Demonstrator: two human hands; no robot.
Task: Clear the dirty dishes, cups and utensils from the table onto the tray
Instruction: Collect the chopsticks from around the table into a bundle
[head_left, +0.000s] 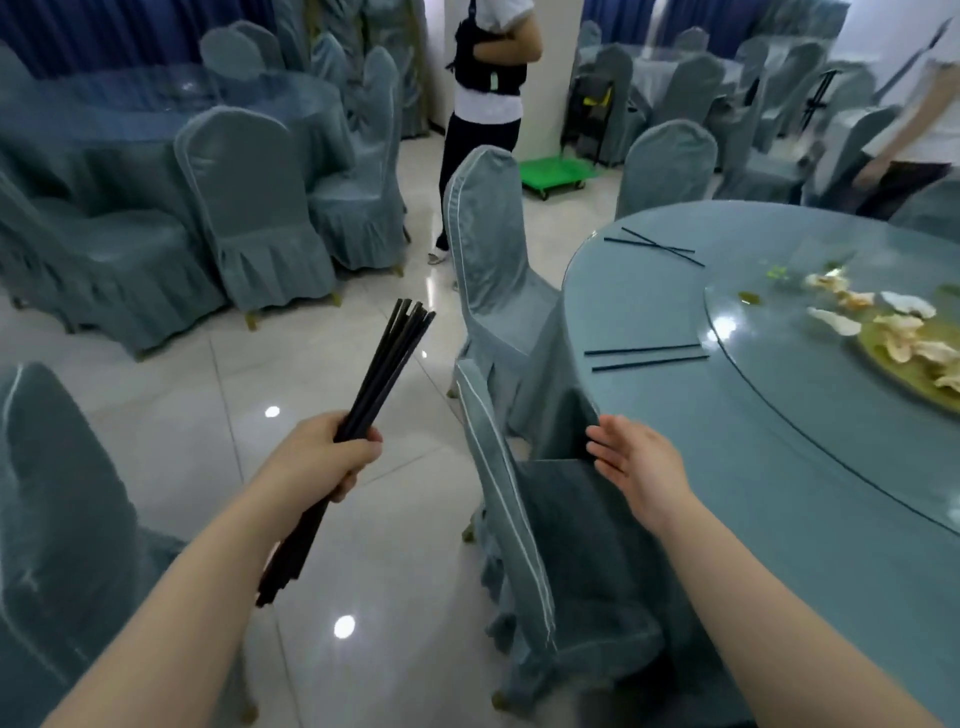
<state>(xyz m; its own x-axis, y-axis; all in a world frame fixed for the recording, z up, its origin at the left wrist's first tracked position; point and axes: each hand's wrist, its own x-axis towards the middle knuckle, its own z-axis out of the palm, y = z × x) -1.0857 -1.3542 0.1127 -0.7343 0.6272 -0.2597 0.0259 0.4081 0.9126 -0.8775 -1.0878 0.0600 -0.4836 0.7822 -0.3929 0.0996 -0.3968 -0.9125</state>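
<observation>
No readable writing or logos anywhere that I can make out. Using the round bench (753, 415) with the blue-grey cloth as the anchor: left hand (322, 457) is out over the tiled floor (197, 395), well off the bench's left edge, fingers wrapped tight around a bundle of black chopsticks (387, 371). The bundle's long axis runs diagonal, top ends fanning up and away from the person, bottom ends poking out below the wrist toward the near left. Right hand (639, 465) hovers just by the bench's near-left edge, fingers straight and loose, holding nothing, above a covered chair (530, 545) pushed against the bench.

On the bench itself, one pair of chopsticks (647, 356) lies near the left edge, almost parallel, pointing in toward the glass turntable (779, 395). A second, crossed pair (657, 247) sits further back by the far-left edge. A plate with food scraps (914, 374) is on the turntable, toward the right side.

Open floor left of the bench, with another covered chair (493, 249) against its far-left edge. A standing person (483, 124) and a green cart (558, 174) are beyond that.
</observation>
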